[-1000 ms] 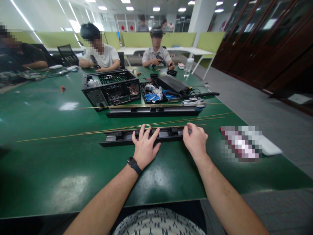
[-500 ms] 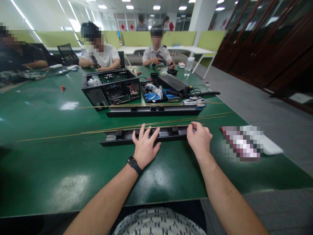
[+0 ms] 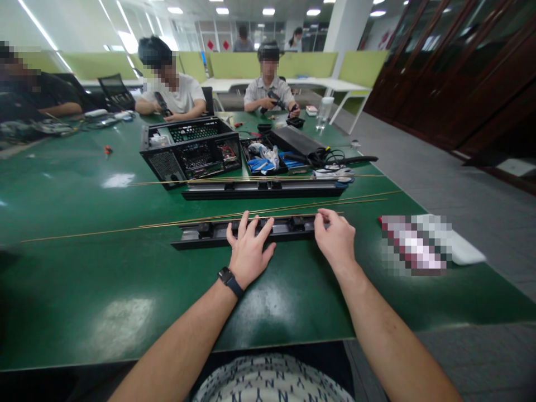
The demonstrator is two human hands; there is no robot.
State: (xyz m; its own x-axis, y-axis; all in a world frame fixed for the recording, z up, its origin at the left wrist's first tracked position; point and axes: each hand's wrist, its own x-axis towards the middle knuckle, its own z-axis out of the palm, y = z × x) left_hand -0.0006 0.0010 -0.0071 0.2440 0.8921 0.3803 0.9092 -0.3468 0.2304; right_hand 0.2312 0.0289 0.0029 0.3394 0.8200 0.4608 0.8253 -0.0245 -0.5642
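A long black rail [image 3: 196, 244] with dark blocks along it lies crosswise on the green table. My left hand [image 3: 249, 248], wearing a black watch on the wrist, rests on the middle of the rail with its fingers spread. Thumb and index finger of my right hand [image 3: 335, 234] are pinched on a thin brass-coloured rod [image 3: 293, 216] at the rail's right end. That rod runs along the rail's far edge and reaches far out to the left. More thin rods [image 3: 360, 199] lie just behind it.
A second black rail [image 3: 263, 192] with rods lies farther back. Behind it are an open computer case [image 3: 190, 153], a tray of blue and white gloves [image 3: 263, 159] and black cables [image 3: 330, 158]. A red and white packet [image 3: 412, 243] is at the right. People sit across the table.
My right hand has moved a little to the left, and the rod's left end now reaches slightly farther left. My left hand has stayed in place.
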